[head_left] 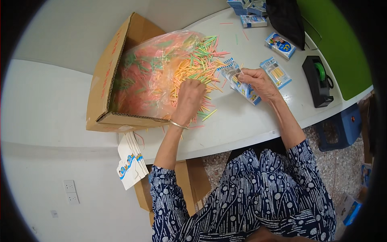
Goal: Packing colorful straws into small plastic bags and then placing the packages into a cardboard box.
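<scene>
A heap of thin pink, green and orange-yellow sticks [193,72] spills from a clear plastic bag [153,68] onto the white table. The bag lies in an open cardboard box [105,76] tipped on its side. Into the near part of the heap reaches my left hand [191,99], its fingers curled down; their tips are hidden. To its right, my right hand [260,84] pinches a clear packet with blue-and-white striped ends [242,86], held tilted above the table. Beside that hand lies a similar packet [277,72] with yellow sticks showing inside.
A black tape dispenser [317,80] with green tape stands at the right edge. Small blue-and-white boxes [280,45] lie at the back near a black bag [287,20]. Folded white cartons [132,161] hang at the table's near left edge. A blue stool [338,128] is below right.
</scene>
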{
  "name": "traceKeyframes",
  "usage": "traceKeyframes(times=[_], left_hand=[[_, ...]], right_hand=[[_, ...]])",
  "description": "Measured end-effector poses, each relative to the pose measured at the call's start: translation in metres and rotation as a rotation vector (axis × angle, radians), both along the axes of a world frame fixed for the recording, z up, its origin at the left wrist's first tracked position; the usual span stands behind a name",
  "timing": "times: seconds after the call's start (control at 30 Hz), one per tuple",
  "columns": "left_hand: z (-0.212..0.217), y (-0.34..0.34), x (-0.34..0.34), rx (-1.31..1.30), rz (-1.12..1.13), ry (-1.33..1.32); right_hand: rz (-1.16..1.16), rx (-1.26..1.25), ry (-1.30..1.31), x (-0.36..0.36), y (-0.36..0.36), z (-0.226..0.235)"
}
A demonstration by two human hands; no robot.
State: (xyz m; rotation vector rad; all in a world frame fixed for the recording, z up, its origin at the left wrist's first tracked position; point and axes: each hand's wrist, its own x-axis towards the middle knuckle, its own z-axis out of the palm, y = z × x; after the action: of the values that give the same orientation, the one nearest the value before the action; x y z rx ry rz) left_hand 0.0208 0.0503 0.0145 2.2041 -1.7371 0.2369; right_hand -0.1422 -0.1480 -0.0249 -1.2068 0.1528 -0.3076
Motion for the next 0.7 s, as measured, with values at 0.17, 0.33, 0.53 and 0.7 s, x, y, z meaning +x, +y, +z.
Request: traceKeyframes(times=[0.17,0.33,0.53,0.7], left_hand=[[-0.026,-0.013,0.003,0.175,-0.1,-0.451],[-0.031,-0.023,0.007,0.194,-0.115,-0.48],[-0.033,-0.023,0.008,0.155,-0.071,-0.465],[-0.019,-0.02,0.018,0.056,0.034,-0.309]], right_hand=[[-0.021,0.029,-0.021,0.001,-0.003,-0.005],[-0.022,0.036,0.011,0.001,-0.003,-0.007],[-0.034,-0.042,-0.018,0.002,-0.001,-0.012],[-0.028,-0.087,0.0,0.003,0.002,-0.006]])
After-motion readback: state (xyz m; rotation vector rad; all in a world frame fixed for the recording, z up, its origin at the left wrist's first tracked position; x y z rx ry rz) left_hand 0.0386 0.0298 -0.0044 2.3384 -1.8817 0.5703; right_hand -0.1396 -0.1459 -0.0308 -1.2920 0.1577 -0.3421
